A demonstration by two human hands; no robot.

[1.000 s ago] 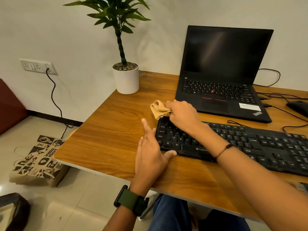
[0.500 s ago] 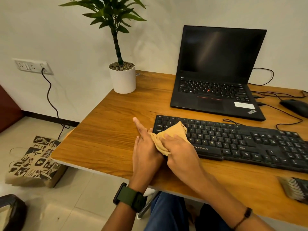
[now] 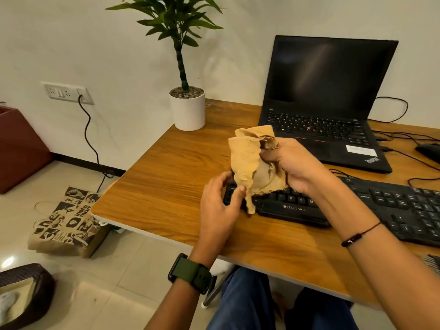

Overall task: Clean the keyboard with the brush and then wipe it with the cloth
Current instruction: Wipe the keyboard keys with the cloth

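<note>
In the head view, the right hand [image 3: 294, 164] gripped a crumpled tan knitted cloth [image 3: 252, 163] with its fingers curled round the bunched top. The cloth hung in the air above the left end of the keyboard, with its long way going up and down and a thin tail pointing down toward the keys. The left hand [image 3: 220, 206] pinched that lower tail between thumb and fingers.

The long black plastic keyboard [image 3: 371, 206] lay flat on the table, with its long way running from left to right and tilting a little away on the left. White letters on its front edge said ZEBRONICS.

Behind it stood an open black laptop [image 3: 328, 96] with a dark screen, a red dot among its keys and the word ThinkPad on its corner (the white sticker beside that was too blurry to read). A dark mouse [image 3: 428, 151] sat at the right edge among black wires.

The brown wooden table [image 3: 166, 177] also held a white round pot with a green leafy plant [image 3: 187, 108]. Brush bristles [image 3: 432, 262] peeked in at the far right edge.

The room had a pale wall with a white socket plate [image 3: 67, 92] and a black cord. On the shiny tiled floor lay a brown paper bag [image 3: 67, 222] printed with "insta mart".
</note>
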